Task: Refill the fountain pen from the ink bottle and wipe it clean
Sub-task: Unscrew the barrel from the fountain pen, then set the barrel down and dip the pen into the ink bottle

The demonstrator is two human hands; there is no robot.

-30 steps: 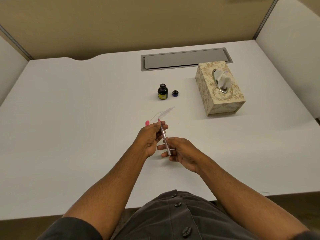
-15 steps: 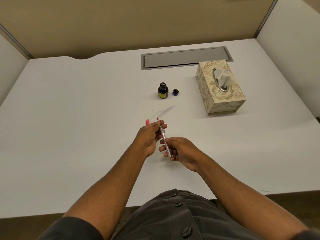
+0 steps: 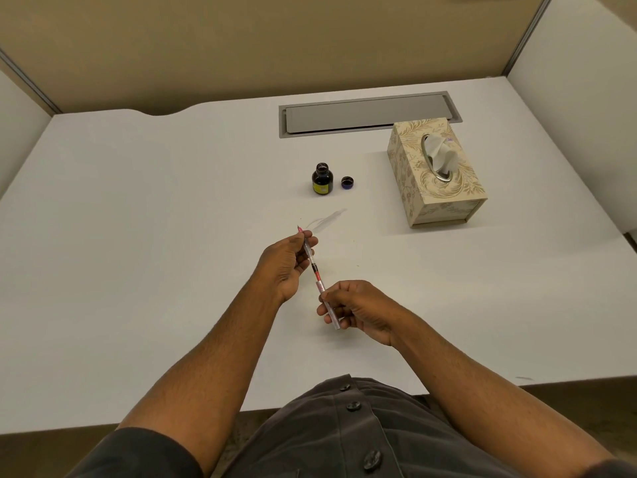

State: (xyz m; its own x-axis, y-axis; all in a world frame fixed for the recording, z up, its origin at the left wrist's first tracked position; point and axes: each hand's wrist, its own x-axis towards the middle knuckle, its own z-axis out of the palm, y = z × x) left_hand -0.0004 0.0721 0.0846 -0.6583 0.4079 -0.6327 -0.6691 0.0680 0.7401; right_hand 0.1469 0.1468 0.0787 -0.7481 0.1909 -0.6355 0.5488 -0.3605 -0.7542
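Two hands share one fountain pen (image 3: 314,270) just below the middle of the frame. Our left hand (image 3: 286,262) pinches the front section, its fingers (image 3: 307,243) curled narrow round it with the pink nib end poking out towards the upper left; our right hand (image 3: 358,310) grips the clear barrel at the tail, fingers wrapped close. Between them we see the inner reservoir exposed, so we judge the barrel is being drawn off to reach the filler, each hand holding one half so they can part along the pen's axis.

Further up, the ink bottle (image 3: 322,178) stands upright and uncapped on the worktop (image 3: 138,236), its cap (image 3: 347,182) just beside it to the right, ready for dipping. It carries a yellow label, too small for us to read. Right of these sits the patterned tissue box (image 3: 435,174), one tissue standing up, near enough for wiping. A faint grey smear (image 3: 325,220) marks the surface beyond the nib.
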